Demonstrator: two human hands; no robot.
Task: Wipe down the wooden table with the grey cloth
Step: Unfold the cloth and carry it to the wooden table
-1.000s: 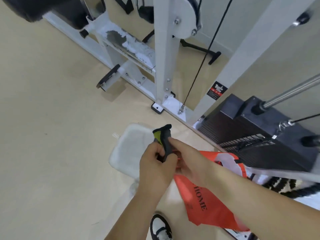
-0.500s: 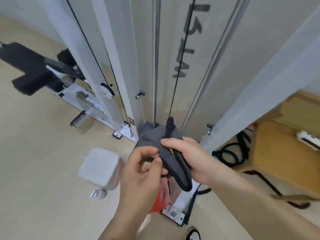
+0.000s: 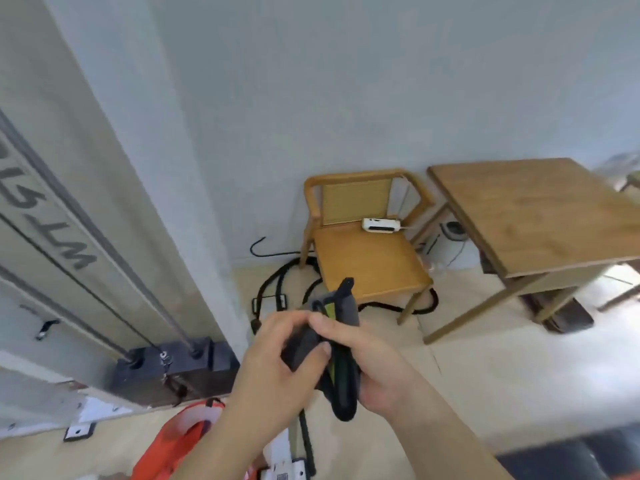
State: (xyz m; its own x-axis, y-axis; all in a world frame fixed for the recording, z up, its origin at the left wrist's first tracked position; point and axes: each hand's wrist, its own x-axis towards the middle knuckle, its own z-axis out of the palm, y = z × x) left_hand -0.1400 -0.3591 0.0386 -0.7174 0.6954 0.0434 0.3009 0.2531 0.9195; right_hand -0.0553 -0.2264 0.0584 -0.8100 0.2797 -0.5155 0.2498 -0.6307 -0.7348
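Looking up and to the right, the square light-brown wooden table stands bare against the wall, well apart from both hands, beyond the small wooden chair; nearer in, the left hand and right hand both clutch the bundled dark grey cloth, its long axis running up-down, with the right hand on the table's side

Dark stencilled letters on the pale machine upright to my left, tilted and blurred, reading roughly "WT" with more characters above that I cannot make out, nothing else legible
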